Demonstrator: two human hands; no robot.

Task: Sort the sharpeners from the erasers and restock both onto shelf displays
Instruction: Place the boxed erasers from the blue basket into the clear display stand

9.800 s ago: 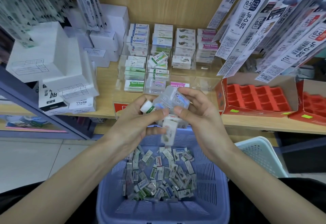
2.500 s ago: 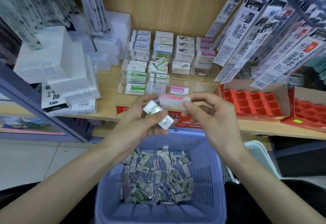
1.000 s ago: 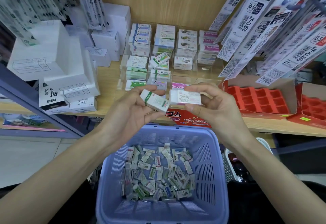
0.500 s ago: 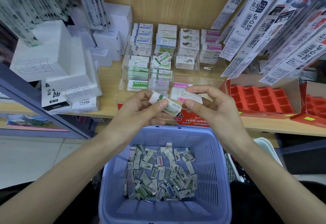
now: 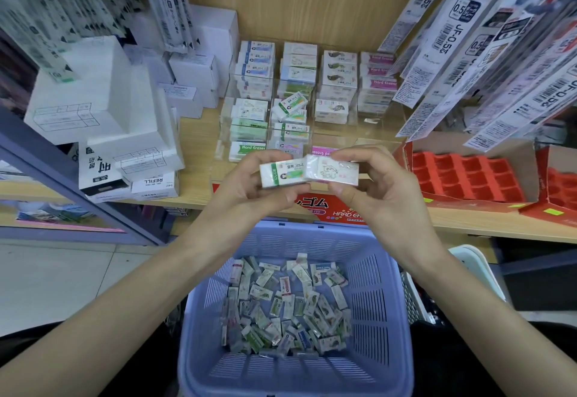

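Observation:
My left hand pinches a white eraser with a green stripe. My right hand pinches a white eraser with a cartoon print. The two erasers touch end to end above the shelf's front edge. Below my hands a blue plastic basket holds several small wrapped erasers. Behind my hands a clear tiered display on the wooden shelf holds stacks of erasers in several columns.
White refill boxes are piled on the shelf's left. Red compartment trays sit in cardboard boxes at the right. Packs of pen refills hang down at upper right and upper left. A white basket stands right of the blue one.
Both hands have turned their erasers flat, face up, and brought them together end to end. Ten seconds ago they held a clear bundle above the basket.

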